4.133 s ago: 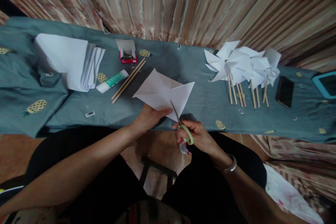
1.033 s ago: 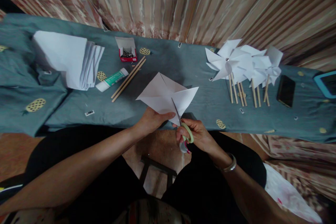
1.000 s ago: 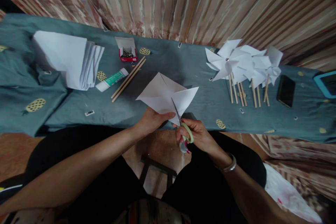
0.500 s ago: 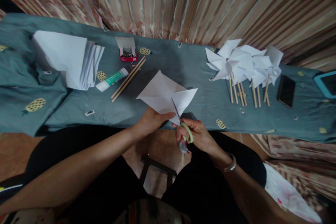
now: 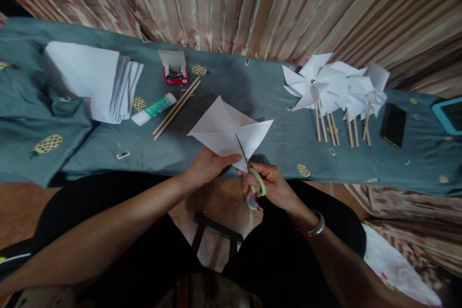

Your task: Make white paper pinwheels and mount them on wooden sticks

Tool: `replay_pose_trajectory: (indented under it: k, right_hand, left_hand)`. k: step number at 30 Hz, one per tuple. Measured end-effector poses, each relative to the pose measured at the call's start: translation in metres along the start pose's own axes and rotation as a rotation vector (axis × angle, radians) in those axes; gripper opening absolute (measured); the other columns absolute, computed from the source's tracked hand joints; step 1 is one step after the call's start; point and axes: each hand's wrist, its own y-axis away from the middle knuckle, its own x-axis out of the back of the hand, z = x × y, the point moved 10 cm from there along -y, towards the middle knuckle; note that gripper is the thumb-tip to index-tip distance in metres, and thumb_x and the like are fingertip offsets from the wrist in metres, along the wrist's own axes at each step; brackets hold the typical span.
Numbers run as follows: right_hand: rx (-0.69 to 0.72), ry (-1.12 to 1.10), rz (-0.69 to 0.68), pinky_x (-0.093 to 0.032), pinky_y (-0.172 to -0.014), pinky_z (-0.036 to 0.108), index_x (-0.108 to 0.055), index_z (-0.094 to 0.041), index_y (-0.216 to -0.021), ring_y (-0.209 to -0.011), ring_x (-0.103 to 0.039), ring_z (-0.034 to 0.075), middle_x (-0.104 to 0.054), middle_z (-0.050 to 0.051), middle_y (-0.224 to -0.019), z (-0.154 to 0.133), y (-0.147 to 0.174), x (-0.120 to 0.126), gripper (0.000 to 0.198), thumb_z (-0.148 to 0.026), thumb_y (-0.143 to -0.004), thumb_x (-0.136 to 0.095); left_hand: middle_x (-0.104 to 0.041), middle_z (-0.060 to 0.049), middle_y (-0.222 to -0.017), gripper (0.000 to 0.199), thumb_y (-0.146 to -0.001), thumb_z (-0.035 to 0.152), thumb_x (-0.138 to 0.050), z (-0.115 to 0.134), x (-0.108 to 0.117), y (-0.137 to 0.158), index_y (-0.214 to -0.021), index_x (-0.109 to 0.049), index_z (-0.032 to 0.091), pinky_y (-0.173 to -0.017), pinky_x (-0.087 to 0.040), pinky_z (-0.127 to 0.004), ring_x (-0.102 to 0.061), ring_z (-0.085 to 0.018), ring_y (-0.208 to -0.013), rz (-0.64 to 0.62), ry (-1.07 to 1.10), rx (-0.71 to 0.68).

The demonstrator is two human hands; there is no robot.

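Pinching paper (image 5: 220, 122) at its near edge, left grip (image 5: 207, 164); clasping scissors (image 5: 262, 186), right grip (image 5: 275, 186)

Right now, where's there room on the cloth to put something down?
Beyond the held paper, between the box and the pinwheels, or on the strip of cloth in front of the pinwheels. It's crowded left, where stack, glue, sticks and box sit close, and right, among pinwheels and phone.
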Motion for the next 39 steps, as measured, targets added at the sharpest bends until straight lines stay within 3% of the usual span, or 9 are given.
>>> replay_pose_trajectory:
  k: [18,23,26,30,35,39]
  right_hand:
    - [-0.025,0.013,-0.040,-0.042,-0.043,0.017,-0.060,-0.017,-0.073,-0.045,-0.053,0.006,-0.064,-0.001,-0.061,0.002,0.002,-0.002,0.045,-0.061,-0.074,-0.070]
    - [-0.108,0.030,-0.132,-0.043,-0.047,0.019,-0.060,-0.017,-0.100,-0.050,-0.056,0.008,-0.065,-0.001,-0.067,0.008,0.012,0.001,0.047,-0.057,-0.076,-0.070]
    - [-0.122,0.163,-0.141,-0.044,-0.050,0.021,-0.059,-0.018,-0.107,-0.056,-0.056,0.010,-0.061,-0.003,-0.067,0.009,0.022,0.014,0.046,-0.050,-0.076,-0.072]
    - [-0.041,0.473,0.043,-0.041,-0.050,0.022,-0.064,-0.019,-0.100,-0.056,-0.055,0.011,-0.061,-0.003,-0.067,-0.006,0.032,0.055,0.038,-0.047,-0.076,-0.072]
    - [-0.010,0.897,0.469,-0.043,-0.052,0.028,-0.063,-0.017,-0.112,-0.054,-0.059,0.016,-0.069,0.003,-0.072,-0.033,0.047,0.112,0.045,-0.048,-0.080,-0.066]
    - [0.025,1.187,0.685,-0.047,-0.060,0.032,-0.056,-0.013,-0.124,-0.067,-0.069,0.025,-0.074,0.010,-0.082,-0.050,0.047,0.125,0.047,-0.041,-0.086,-0.059]
  left_hand:
    - [-0.073,-0.005,-0.093,0.029,-0.058,0.029,-0.074,0.004,0.003,0.000,-0.083,-0.062,0.022,-0.085,-0.051,-0.036,-0.065,-0.023,-0.087,0.040,0.046,-0.019]
    - [-0.073,-0.005,-0.093,0.030,-0.056,0.027,-0.076,0.006,0.012,-0.001,-0.084,-0.066,0.021,-0.086,-0.051,-0.037,-0.065,-0.024,-0.087,0.072,0.059,-0.016]
    - [-0.073,-0.005,-0.093,0.031,-0.058,0.028,-0.078,0.010,0.019,-0.004,-0.086,-0.066,0.020,-0.086,-0.052,-0.038,-0.066,-0.024,-0.088,0.083,0.084,-0.039]
    - [-0.072,-0.006,-0.097,0.042,-0.054,0.029,-0.081,0.011,0.028,-0.009,-0.091,-0.065,0.017,-0.090,-0.051,-0.040,-0.066,-0.024,-0.091,0.114,0.129,-0.072]
    - [-0.071,-0.009,-0.109,0.049,-0.055,0.029,-0.081,0.008,0.030,-0.011,-0.100,-0.065,0.016,-0.098,-0.049,-0.042,-0.064,-0.025,-0.101,0.105,0.121,-0.085]
    - [-0.072,-0.010,-0.111,0.051,-0.056,0.033,-0.080,0.010,0.028,-0.010,-0.102,-0.065,0.015,-0.100,-0.048,-0.044,-0.064,-0.027,-0.105,0.083,0.090,-0.087]
